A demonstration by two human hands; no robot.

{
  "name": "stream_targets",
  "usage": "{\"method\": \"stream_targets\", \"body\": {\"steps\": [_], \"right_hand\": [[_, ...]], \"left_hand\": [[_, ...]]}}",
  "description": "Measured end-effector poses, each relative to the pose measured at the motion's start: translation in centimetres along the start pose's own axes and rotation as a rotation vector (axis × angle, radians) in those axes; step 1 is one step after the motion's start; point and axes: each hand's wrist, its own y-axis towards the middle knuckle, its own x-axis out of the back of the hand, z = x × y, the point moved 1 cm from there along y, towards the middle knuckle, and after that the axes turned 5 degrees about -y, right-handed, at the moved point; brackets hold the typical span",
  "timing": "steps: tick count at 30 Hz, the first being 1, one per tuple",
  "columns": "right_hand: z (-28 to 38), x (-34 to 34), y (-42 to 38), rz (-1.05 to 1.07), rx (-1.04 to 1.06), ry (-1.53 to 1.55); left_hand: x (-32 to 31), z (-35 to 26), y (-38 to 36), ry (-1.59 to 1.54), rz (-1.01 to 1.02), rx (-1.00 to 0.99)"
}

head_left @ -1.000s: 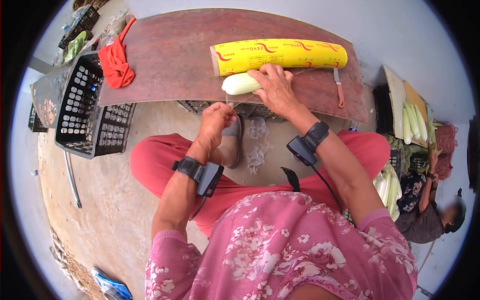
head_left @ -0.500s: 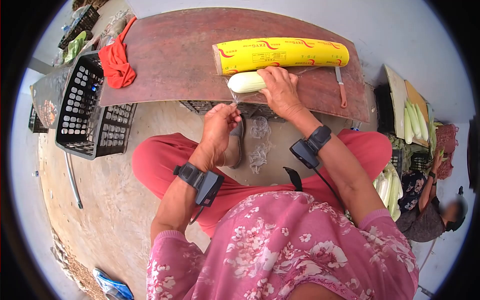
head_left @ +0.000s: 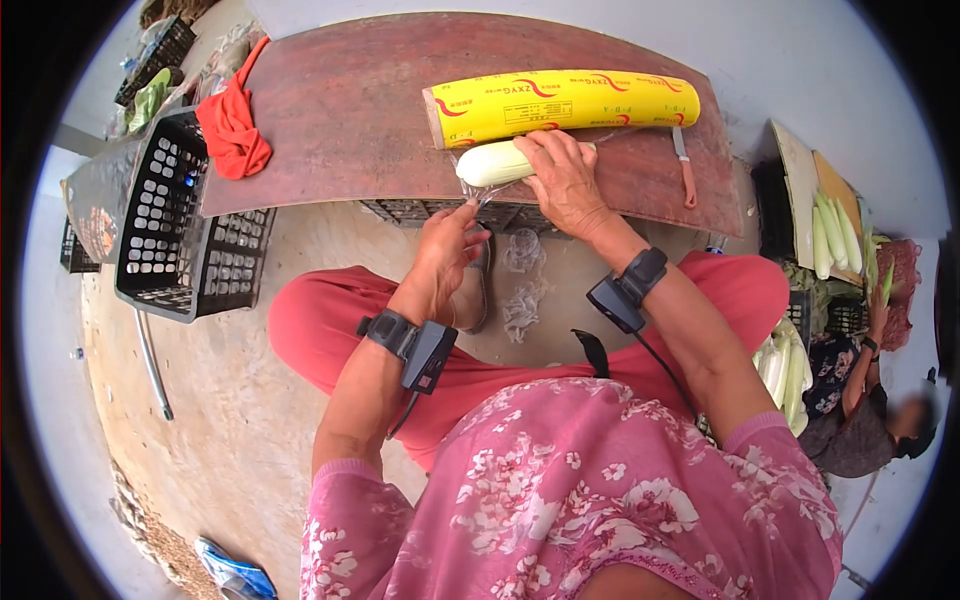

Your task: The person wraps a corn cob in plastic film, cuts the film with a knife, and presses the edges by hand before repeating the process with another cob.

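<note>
A pale green, long vegetable (head_left: pixel 492 164) lies near the front edge of the reddish-brown table (head_left: pixel 340 110). My right hand (head_left: pixel 568 182) is wrapped over its right end. At the vegetable's left end, my left hand (head_left: pixel 450 238) pinches clear plastic film (head_left: pixel 482 192) that hangs just over the table edge. Directly behind the vegetable is a large roll with a yellow printed wrapper (head_left: pixel 565 105). A knife with a reddish handle (head_left: pixel 688 185) rests to the right of my right hand.
A red cloth (head_left: pixel 232 130) hangs at the table's left end beside a black crate (head_left: pixel 165 215). Scraps of film (head_left: pixel 522 300) are on the floor. At the right are more pale vegetables (head_left: pixel 785 372) and another person (head_left: pixel 860 420) with a hand near greens.
My left hand has shifted slightly down with the film, and its fingers look looser. My right hand stays on the vegetable. The other person's hand now shows a green piece.
</note>
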Motion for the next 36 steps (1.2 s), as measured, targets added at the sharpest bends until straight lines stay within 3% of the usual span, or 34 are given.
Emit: {"method": "stream_targets", "body": {"steps": [6, 12, 20, 24, 36], "right_hand": [[-0.3, 0.5, 0.1, 0.039, 0.012, 0.050], [0.0, 1.2, -0.3, 0.092, -0.003, 0.040], [1.6, -0.6, 1.0, -0.025, -0.090, -0.064], [1.2, -0.7, 1.7, 0.059, -0.095, -0.069], [-0.2, -0.2, 2.7, 0.178, 0.043, -0.053]], "left_hand": [[0.6, 0.6, 1.8, 0.019, 0.150, -0.027], [0.4, -1.4, 1.0, -0.264, 0.287, -0.039], [-0.6, -2.4, 1.7, -0.481, 0.289, -0.021], [-0.7, -2.9, 2.1, -0.541, 0.295, -0.056], [-0.8, -4.2, 2.8, -0.574, 0.186, -0.369]]}}
